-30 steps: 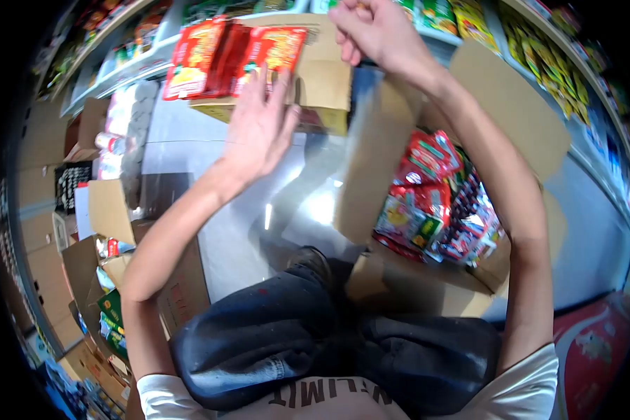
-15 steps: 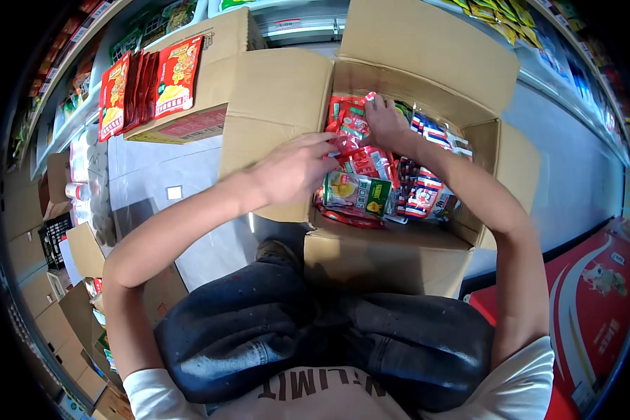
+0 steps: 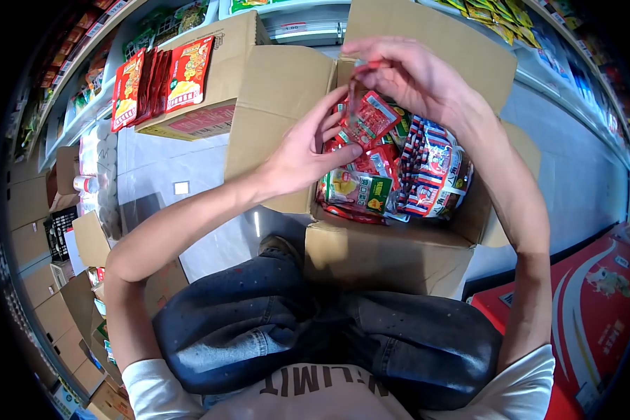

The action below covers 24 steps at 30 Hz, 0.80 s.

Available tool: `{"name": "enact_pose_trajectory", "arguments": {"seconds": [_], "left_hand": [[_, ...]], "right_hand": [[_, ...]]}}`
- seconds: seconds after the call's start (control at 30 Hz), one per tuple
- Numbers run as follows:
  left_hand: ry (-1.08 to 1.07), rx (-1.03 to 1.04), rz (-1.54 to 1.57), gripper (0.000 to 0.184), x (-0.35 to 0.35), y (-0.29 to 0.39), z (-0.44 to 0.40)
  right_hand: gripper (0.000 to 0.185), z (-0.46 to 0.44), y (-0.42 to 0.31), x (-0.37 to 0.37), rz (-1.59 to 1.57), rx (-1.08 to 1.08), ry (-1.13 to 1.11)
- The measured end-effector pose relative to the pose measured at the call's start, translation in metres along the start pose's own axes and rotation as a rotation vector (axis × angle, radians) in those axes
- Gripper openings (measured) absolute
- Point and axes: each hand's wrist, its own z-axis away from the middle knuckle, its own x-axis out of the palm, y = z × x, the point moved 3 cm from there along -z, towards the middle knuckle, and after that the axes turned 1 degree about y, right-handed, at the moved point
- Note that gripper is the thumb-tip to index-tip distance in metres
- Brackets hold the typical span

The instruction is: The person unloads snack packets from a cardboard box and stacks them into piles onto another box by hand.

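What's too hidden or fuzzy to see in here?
- Bottom of the open brown cardboard box, head view: hidden under shiny plastic packets.
- Reddish bit by the right hand, head view: too blurred to name.
- Dark shoe, head view: partly behind blue denim trousers.
- White T-shirt, head view: cut off by the bottom edge.

The packet [image 3: 372, 120] at one o'clock is red, bags [image 3: 434, 166] at two are striped navy, white and red, sachets [image 3: 161, 85] at ten red with yellow — jeans [image 3: 231, 325] at seven faded blue.
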Motion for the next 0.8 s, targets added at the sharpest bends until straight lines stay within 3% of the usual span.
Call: {"name": "enact_pose_trajectory", "arguments": {"seconds": [0.03,0.07,0.1,0.13,0.17,0.27,0.43,0.47,0.57,0.6,0.7,0.77,0.8], "left_hand": [[0.009,-0.034,-0.027,0.088,0.001,0.007,0.003],[0.021,-0.069,-0.054,0.083,0.001,0.015,0.008],[0.035,-0.103,-0.08,0.078,0.0,0.021,0.012],[0.046,-0.072,-0.011,0.059,-0.003,0.025,0.013],[0.077,-0.114,0.057,0.055,-0.007,0.027,0.016],[0.166,-0.19,0.218,0.046,-0.017,0.032,0.027],[0.245,-0.144,0.244,0.044,-0.044,0.04,0.042],[0.262,-0.127,0.241,0.044,-0.052,0.039,0.044],[0.312,-0.106,0.197,0.044,-0.072,0.042,0.045],[0.341,-0.115,0.157,0.044,-0.078,0.046,0.046],[0.479,-0.083,0.005,0.048,-0.094,0.056,0.051],[0.621,-0.035,-0.172,0.05,-0.105,0.061,0.056],[0.649,-0.012,-0.214,0.062,-0.114,0.062,0.06]], "right_hand": [[0.028,-0.001,-0.004,0.015,-0.135,0.009,-0.042],[0.027,-0.001,-0.003,0.028,-0.025,-0.057,0.146],[0.028,-0.003,-0.002,0.034,-0.05,-0.052,0.088],[0.028,-0.006,-0.002,0.039,-0.075,-0.046,0.029],[0.029,-0.008,-0.001,0.045,-0.099,-0.038,-0.031],[0.03,-0.014,-0.01,0.041,0.052,-0.195,0.099],[0.027,-0.021,-0.013,0.052,0.517,-0.352,0.378],[0.037,-0.022,-0.012,0.056,0.705,-0.331,0.406],[0.056,-0.035,0.01,0.068,0.738,-0.289,0.317],[0.056,-0.038,0.013,0.073,0.67,-0.216,0.188],[0.048,-0.069,0.029,0.079,0.665,-0.277,0.138],[0.043,-0.088,0.034,0.091,0.663,-0.306,0.196],[0.043,-0.103,0.04,0.09,0.661,-0.331,0.221]]}}
